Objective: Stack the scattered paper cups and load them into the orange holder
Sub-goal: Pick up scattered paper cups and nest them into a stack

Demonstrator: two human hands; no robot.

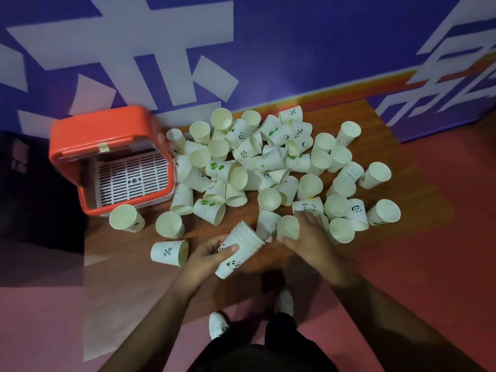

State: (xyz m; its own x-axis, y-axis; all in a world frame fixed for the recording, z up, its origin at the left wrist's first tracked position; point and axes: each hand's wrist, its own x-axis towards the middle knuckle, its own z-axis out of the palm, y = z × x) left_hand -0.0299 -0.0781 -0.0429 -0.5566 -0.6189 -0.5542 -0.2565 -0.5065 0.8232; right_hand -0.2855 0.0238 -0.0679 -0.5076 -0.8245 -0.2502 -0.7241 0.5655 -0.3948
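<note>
Many white paper cups (268, 159) lie scattered in a heap on a small wooden table (375, 135). My left hand (212, 253) grips a nested stack of several cups (241, 245), tilted with its rims pointing up and to the right. My right hand (308, 234) holds a single cup (288, 227) just right of the stack's rims. The orange holder (107, 130) stands at the table's far left, its lid raised, showing a white slotted tray (131, 178) with no cups in it.
A purple wall with large white characters (166, 57) rises right behind the table. Loose cups lie near the front left, one printed with a percent sign (169, 253). My white shoes (218, 323) stand on pink floor below the table's front edge.
</note>
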